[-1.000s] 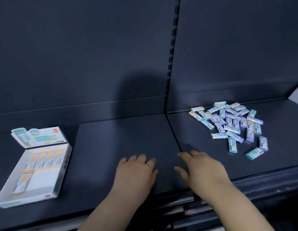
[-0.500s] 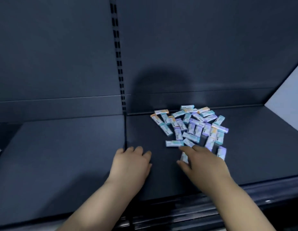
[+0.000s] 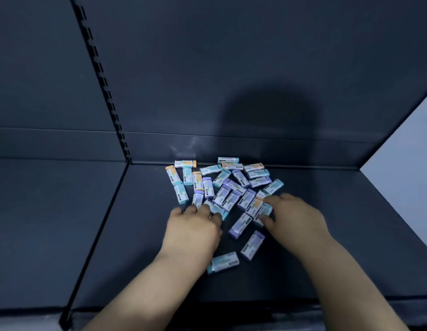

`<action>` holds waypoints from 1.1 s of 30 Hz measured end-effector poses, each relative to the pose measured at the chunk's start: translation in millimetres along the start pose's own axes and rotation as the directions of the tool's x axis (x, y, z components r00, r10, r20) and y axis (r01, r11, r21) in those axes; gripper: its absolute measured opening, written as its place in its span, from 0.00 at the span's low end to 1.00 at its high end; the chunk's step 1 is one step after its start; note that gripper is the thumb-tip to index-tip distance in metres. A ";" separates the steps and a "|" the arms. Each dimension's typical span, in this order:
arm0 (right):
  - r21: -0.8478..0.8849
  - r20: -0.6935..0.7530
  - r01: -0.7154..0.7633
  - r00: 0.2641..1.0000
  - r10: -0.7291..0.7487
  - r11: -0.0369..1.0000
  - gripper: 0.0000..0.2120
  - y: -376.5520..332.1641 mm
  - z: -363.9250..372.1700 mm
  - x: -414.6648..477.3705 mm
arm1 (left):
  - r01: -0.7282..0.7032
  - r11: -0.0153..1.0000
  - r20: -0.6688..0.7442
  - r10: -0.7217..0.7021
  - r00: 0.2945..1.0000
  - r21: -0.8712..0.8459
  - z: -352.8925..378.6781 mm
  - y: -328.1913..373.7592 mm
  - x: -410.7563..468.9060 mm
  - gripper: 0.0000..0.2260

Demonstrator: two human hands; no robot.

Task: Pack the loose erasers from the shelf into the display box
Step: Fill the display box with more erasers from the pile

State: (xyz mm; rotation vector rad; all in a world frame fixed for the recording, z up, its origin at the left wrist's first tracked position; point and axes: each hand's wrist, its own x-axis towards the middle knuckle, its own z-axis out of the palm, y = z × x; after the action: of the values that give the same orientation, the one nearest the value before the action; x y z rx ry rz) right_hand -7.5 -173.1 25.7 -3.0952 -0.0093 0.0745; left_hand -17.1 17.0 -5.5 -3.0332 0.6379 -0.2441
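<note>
Several loose erasers [image 3: 225, 187] in teal, purple and orange sleeves lie in a heap on the dark shelf [image 3: 140, 235], against its back wall. A few more erasers [image 3: 223, 262] lie apart, nearer to me. My left hand [image 3: 193, 229] lies palm down at the heap's near left edge, and its fingertips touch the nearest erasers. My right hand [image 3: 296, 217] is at the heap's right side, with its thumb and forefinger closing on a teal-ended eraser [image 3: 264, 211]. The display box is out of view.
A slotted upright [image 3: 101, 80] runs up the back panel, and a seam [image 3: 97, 235] continues from it across the shelf. A pale side wall [image 3: 408, 168] closes the shelf at the right. The shelf's front lip [image 3: 351, 306] runs below my forearms.
My view has swung right, so the display box has left the frame. Both hands have moved forward from the bare shelf front onto the eraser heap.
</note>
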 end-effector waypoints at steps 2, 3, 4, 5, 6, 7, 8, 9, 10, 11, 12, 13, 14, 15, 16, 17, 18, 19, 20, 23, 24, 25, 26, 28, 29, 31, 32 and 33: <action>0.002 0.033 0.007 0.999 -0.007 1.000 0.19 5.0 0.2 10.3 | 0.002 1.000 -0.008 -0.002 1.000 0.000 4.6 6.4 4.7 0.14; 0.009 0.062 0.009 0.998 -0.009 1.000 0.19 6.5 0.3 15.8 | 0.003 1.000 -0.003 -0.003 1.000 0.009 1.1 9.5 6.2 0.13; 0.018 0.096 0.008 0.995 -0.010 1.000 0.19 7.3 0.4 20.9 | 0.010 0.999 0.005 -0.010 1.000 0.032 -1.6 11.4 8.1 0.12; 0.028 0.126 0.007 0.992 -0.011 1.000 0.18 7.4 0.1 26.0 | 0.029 0.998 0.007 -0.029 1.000 0.049 -2.7 13.3 11.1 0.12; 0.034 0.147 0.006 0.989 -0.011 0.999 0.18 7.1 0.1 30.3 | 0.049 0.997 -0.016 -0.049 0.999 0.057 -1.4 13.5 12.8 0.13; 0.038 0.163 0.007 0.987 -0.013 0.999 0.18 7.3 -0.2 34.7 | 0.055 0.997 -0.007 -0.055 0.998 0.053 -2.8 13.5 15.3 0.13; 0.034 0.180 0.010 0.984 -0.016 0.999 0.19 7.8 -0.5 38.7 | 0.058 0.997 0.003 -0.058 0.998 0.047 -3.1 14.0 17.2 0.14; 0.024 0.202 0.016 0.979 -0.021 1.000 0.20 7.9 -1.1 42.3 | 0.068 0.997 0.007 -0.068 0.998 0.038 -2.2 13.9 19.0 0.14; 0.015 0.228 0.020 0.973 -0.023 1.000 0.22 7.8 -2.0 45.5 | 0.087 0.996 0.022 -0.087 0.996 0.018 -1.4 14.1 21.2 0.14; 0.006 0.253 0.020 0.967 -0.020 1.000 0.25 6.7 -2.5 48.0 | 0.098 0.995 0.013 -0.098 0.995 0.010 3.0 13.4 22.6 0.14; -0.005 0.268 0.016 0.963 -0.014 1.000 0.27 5.2 -2.2 50.2 | 0.099 0.995 0.005 -0.099 0.995 0.023 5.3 12.3 24.2 0.14; -0.018 0.271 0.014 0.962 -0.008 1.000 0.30 3.1 -1.1 52.2 | 0.101 0.994 -0.004 -0.101 0.995 0.032 5.0 12.1 25.1 0.14; -0.029 0.266 0.012 0.964 -0.004 1.000 0.31 0.9 1.2 53.7 | 0.110 0.993 0.001 -0.110 0.994 0.036 5.7 11.9 25.4 0.14; -0.032 0.257 0.009 0.966 0.000 0.999 0.32 -0.8 3.9 54.5 | 0.121 0.992 0.001 -0.121 0.993 0.038 5.4 11.3 25.7 0.14; -0.024 0.248 0.006 0.969 0.000 1.000 0.32 -1.4 6.2 54.2 | 0.121 0.992 -0.013 -0.121 0.993 0.047 6.1 10.1 25.8 0.14; -0.001 0.235 0.009 0.972 -0.009 1.000 0.31 -1.0 7.3 53.4 | 0.119 0.992 -0.027 -0.118 0.993 0.043 7.3 8.1 25.9 0.14; 0.041 0.216 0.020 0.976 -0.029 0.999 0.31 1.0 8.0 52.0 | 0.124 0.992 -0.044 -0.122 0.992 0.034 7.8 6.4 25.9 0.13; 0.108 0.194 0.037 0.979 -0.058 0.993 0.30 4.0 8.3 50.4 | 0.130 0.991 -0.056 -0.128 0.990 0.030 8.0 4.7 25.7 0.13; 0.200 0.176 0.054 0.980 -0.090 0.978 0.29 7.4 8.2 48.4 | 0.131 0.991 -0.067 -0.129 0.989 0.028 8.3 2.9 25.5 0.13; 0.503 0.127 0.100 0.974 -0.188 0.858 0.27 10.3 5.5 40.8 | 0.134 0.991 -0.068 -0.132 0.989 0.025 5.0 -0.1 24.8 0.16; 0.571 0.115 0.116 0.969 -0.219 0.813 0.26 8.9 6.2 39.6 | 0.135 0.991 -0.071 -0.133 0.989 0.018 3.0 -0.7 24.8 0.16; 0.615 0.101 0.137 0.963 -0.250 0.776 0.26 6.8 7.5 39.1 | 0.132 0.991 -0.076 -0.130 0.989 0.015 0.8 -1.4 24.5 0.17; 0.639 0.088 0.160 0.956 -0.278 0.752 0.26 4.5 9.4 39.0 | 0.129 0.992 -0.082 -0.127 0.988 0.012 -1.9 -1.4 24.1 0.17; 0.659 0.078 0.199 0.941 -0.330 0.726 0.28 -0.8 12.6 38.7 | 0.122 0.992 -0.091 -0.121 0.988 0.011 -7.3 -1.9 22.3 0.18; 0.665 0.082 0.213 0.932 -0.353 0.716 0.28 -3.6 13.7 38.2 | 0.118 0.993 -0.093 -0.116 0.989 0.010 -9.6 -2.8 20.7 0.18; 0.665 0.094 0.236 0.915 -0.392 0.709 0.28 -8.6 14.2 36.1 | 0.116 0.993 -0.075 -0.115 0.991 0.006 -13.4 -4.7 17.3 0.19; 0.640 0.104 0.253 0.907 -0.408 0.725 0.27 -11.5 13.8 34.8 | 0.117 0.993 -0.059 -0.116 0.991 0.005 -14.6 -6.0 15.3 0.20; 0.593 0.118 0.275 0.900 -0.419 0.757 0.28 -14.9 13.4 33.4 | 0.117 0.993 -0.040 -0.117 0.992 0.009 -14.8 -7.7 13.5 0.20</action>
State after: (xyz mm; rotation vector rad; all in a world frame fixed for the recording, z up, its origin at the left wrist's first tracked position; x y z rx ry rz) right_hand 25.1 -157.4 11.4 -2.4151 -0.4863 0.3727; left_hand -4.2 18.7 11.6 -3.0659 0.4594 -0.3099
